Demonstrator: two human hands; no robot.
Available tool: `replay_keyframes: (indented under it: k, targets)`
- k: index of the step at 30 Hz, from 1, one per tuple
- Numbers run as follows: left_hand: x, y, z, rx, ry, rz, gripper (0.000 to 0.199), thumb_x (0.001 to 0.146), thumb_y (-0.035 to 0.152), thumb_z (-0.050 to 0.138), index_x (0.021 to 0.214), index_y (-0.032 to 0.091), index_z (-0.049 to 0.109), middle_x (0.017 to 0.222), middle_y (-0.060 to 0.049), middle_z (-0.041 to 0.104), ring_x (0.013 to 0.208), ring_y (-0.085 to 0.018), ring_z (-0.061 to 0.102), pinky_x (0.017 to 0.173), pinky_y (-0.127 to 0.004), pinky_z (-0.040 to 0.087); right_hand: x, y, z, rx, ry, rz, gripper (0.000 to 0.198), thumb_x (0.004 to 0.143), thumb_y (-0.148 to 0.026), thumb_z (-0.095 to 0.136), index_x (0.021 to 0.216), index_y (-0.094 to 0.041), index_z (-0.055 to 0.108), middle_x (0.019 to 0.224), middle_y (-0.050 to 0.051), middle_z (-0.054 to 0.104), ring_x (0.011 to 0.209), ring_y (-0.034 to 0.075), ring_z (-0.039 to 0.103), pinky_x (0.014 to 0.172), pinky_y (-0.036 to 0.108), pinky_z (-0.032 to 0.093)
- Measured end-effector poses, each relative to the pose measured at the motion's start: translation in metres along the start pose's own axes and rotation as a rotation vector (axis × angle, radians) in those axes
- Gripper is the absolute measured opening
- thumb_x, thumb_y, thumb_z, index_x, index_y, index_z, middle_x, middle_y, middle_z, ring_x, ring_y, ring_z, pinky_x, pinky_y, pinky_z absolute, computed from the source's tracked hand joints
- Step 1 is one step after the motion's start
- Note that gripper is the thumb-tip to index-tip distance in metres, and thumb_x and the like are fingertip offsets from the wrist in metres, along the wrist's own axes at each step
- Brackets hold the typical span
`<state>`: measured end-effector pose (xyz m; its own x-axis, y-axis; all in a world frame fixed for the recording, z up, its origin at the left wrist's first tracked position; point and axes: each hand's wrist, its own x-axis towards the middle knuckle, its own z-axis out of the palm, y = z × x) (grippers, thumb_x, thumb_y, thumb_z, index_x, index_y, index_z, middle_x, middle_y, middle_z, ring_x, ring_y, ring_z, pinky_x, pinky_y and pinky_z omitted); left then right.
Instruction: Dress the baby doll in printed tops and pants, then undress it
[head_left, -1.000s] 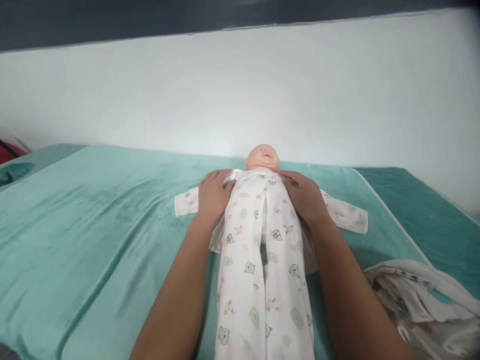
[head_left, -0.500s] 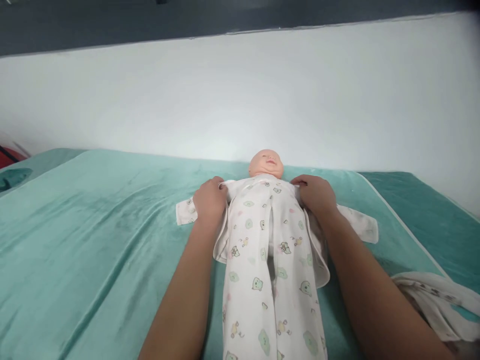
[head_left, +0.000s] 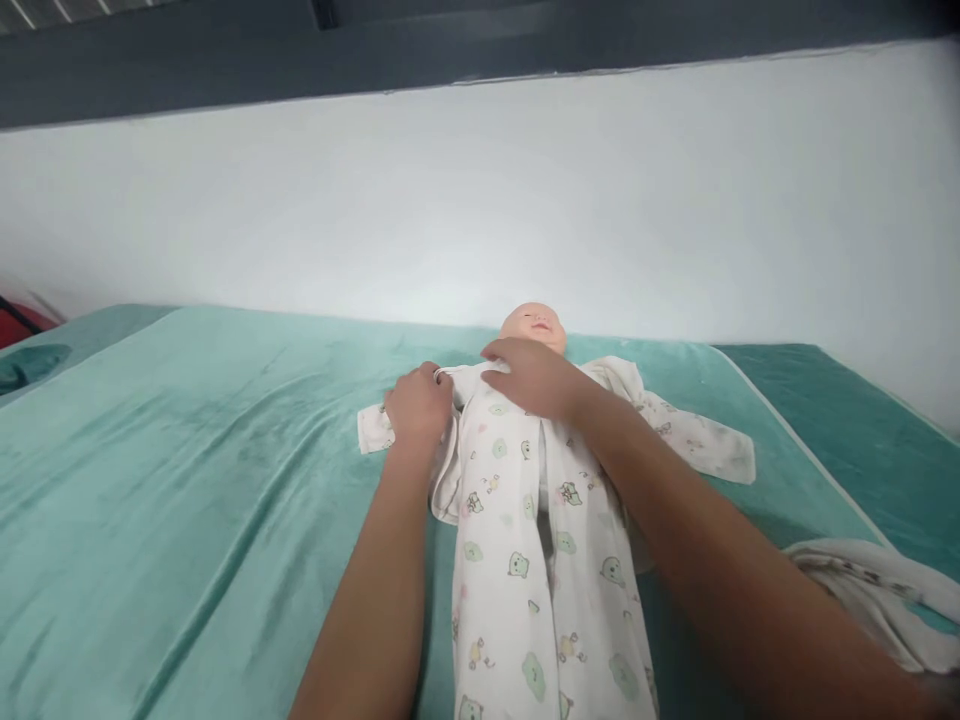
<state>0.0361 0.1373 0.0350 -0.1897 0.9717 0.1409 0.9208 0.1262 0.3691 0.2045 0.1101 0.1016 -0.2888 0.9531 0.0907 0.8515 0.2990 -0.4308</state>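
Observation:
A baby doll [head_left: 534, 322] lies on its back, its head toward the wall. Over its body is a long white baby garment [head_left: 517, 560] printed with green and yellow animals and split down the middle. Beneath it, a matching baby top [head_left: 709, 445] has its sleeves spread to both sides. My left hand [head_left: 421, 405] is closed, fingers pinching the white cloth at the doll's shoulder on the left. Across the doll's upper chest reaches my right hand [head_left: 536, 378], thumb and fingers apart, just below the chin. It partly covers the neckline.
A green plush sheet [head_left: 187, 480] covers the surface, with a darker green cloth [head_left: 862, 420] at the right. A crumpled white cloth [head_left: 877, 590] lies near my right forearm. Behind the doll rises a white wall [head_left: 465, 210]. Something red [head_left: 19, 322] shows at the far left.
My right hand has let go of the cloth at the right shoulder and moved left over the doll's chest. My left hand stays at the left shoulder. The view has tilted up slightly.

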Motion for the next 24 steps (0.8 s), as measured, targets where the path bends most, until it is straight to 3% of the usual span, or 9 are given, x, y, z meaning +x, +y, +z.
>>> replay_keyframes:
  k: [4, 9, 12, 17, 24]
  targets:
    - [-0.002, 0.003, -0.004, 0.051, -0.038, -0.003, 0.038, 0.091, 0.031, 0.034, 0.091, 0.019, 0.069, 0.106, -0.014, 0.073, 0.110, -0.034, 0.064, 0.089, -0.045, 0.046, 0.034, -0.030, 0.002, -0.329, -0.393, -0.025, 0.028, 0.090, -0.023, 0.052, 0.111, -0.015, 0.067, 0.107, 0.014, 0.069, 0.089, 0.025, 0.066, 0.067, 0.030, 0.046]
    - [-0.001, 0.002, -0.005, 0.084, -0.063, 0.025, 0.038, 0.093, 0.032, 0.034, 0.090, 0.019, 0.069, 0.106, -0.015, 0.072, 0.112, -0.035, 0.063, 0.090, -0.046, 0.046, 0.057, -0.045, 0.016, -0.444, -0.566, -0.040, 0.015, 0.081, -0.022, 0.062, 0.092, -0.017, 0.071, 0.088, 0.010, 0.071, 0.076, 0.023, 0.066, 0.062, 0.030, 0.043]
    - [0.000, 0.001, -0.003, 0.087, -0.050, 0.027, 0.038, 0.094, 0.033, 0.033, 0.091, 0.020, 0.068, 0.105, -0.014, 0.072, 0.109, -0.033, 0.065, 0.088, -0.044, 0.046, 0.059, -0.041, 0.019, -0.451, -0.569, -0.061, 0.018, 0.080, -0.023, 0.064, 0.097, -0.019, 0.070, 0.090, 0.008, 0.071, 0.078, 0.023, 0.067, 0.062, 0.030, 0.043]
    - [-0.003, -0.003, -0.003, 0.052, 0.005, 0.023, 0.039, 0.097, 0.033, 0.028, 0.094, 0.021, 0.065, 0.105, -0.012, 0.072, 0.102, -0.029, 0.066, 0.082, -0.038, 0.046, 0.048, -0.028, 0.005, -0.366, -0.448, -0.142, 0.032, 0.084, -0.038, 0.062, 0.114, -0.026, 0.063, 0.102, 0.005, 0.071, 0.084, 0.023, 0.066, 0.061, 0.029, 0.040]
    - [-0.014, -0.015, -0.003, -0.058, 0.026, -0.066, 0.039, 0.099, 0.038, 0.027, 0.098, 0.023, 0.063, 0.105, -0.011, 0.072, 0.099, -0.027, 0.066, 0.075, -0.034, 0.045, 0.028, -0.011, -0.017, -0.371, -0.350, -0.146, 0.015, 0.087, -0.032, 0.056, 0.097, -0.026, 0.065, 0.098, 0.004, 0.071, 0.079, 0.020, 0.064, 0.061, 0.029, 0.037]
